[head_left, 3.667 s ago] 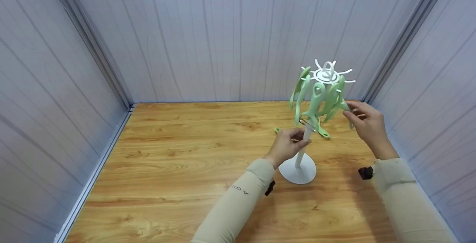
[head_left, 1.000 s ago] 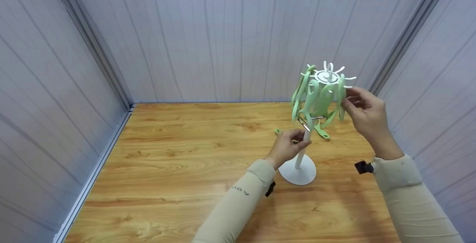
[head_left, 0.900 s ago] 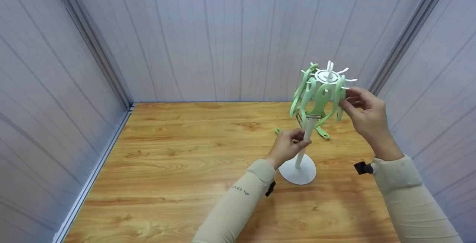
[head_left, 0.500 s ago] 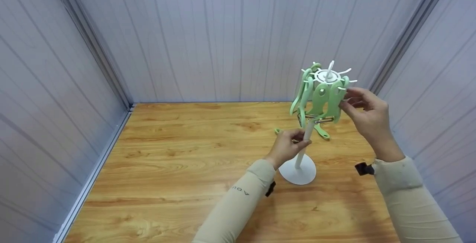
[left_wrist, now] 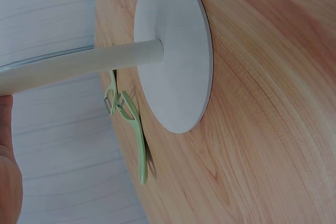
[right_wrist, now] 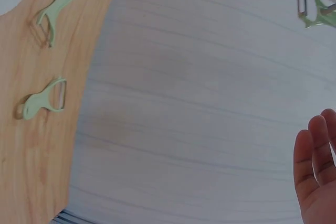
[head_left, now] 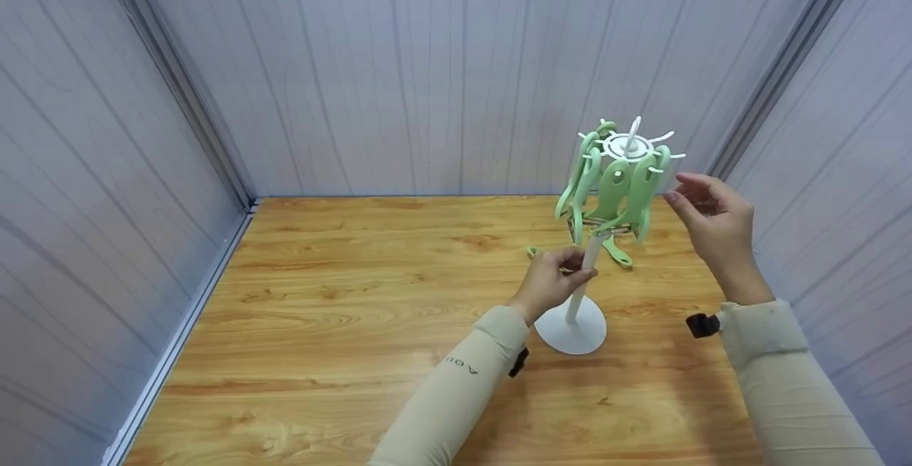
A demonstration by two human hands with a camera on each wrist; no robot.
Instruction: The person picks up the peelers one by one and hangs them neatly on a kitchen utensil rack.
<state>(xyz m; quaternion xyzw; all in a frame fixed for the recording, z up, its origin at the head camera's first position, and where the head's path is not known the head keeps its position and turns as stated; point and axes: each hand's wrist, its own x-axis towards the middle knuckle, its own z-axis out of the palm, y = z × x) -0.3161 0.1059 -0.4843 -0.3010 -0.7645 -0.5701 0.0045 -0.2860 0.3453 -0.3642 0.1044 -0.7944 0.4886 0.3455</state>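
A white stand with a round base (head_left: 552,334) and a ring of hooks (head_left: 628,145) on top carries several green peelers (head_left: 614,192) hanging by their handle holes. My left hand (head_left: 548,277) pinches the stand's pole (left_wrist: 79,67) below the peelers. Just right of the hanging peelers, my right hand (head_left: 719,224) is off the rack, holding nothing, its fingers loosely bent. Two more peelers lie on the table behind the stand; in the right wrist view one peeler (right_wrist: 60,3) is near the base and another peeler (right_wrist: 44,100) farther along.
The wooden table (head_left: 320,323) is closed in by pale panel walls (head_left: 427,74) at the back and both sides. The right wall (head_left: 841,188) is near my right arm. A few bare hooks point to the rack's back and right.
My right hand held a peeler at the rack's right side. The rack then turned, its front peelers shifting left. The hand has let go and drawn slightly right; my left hand stayed put.
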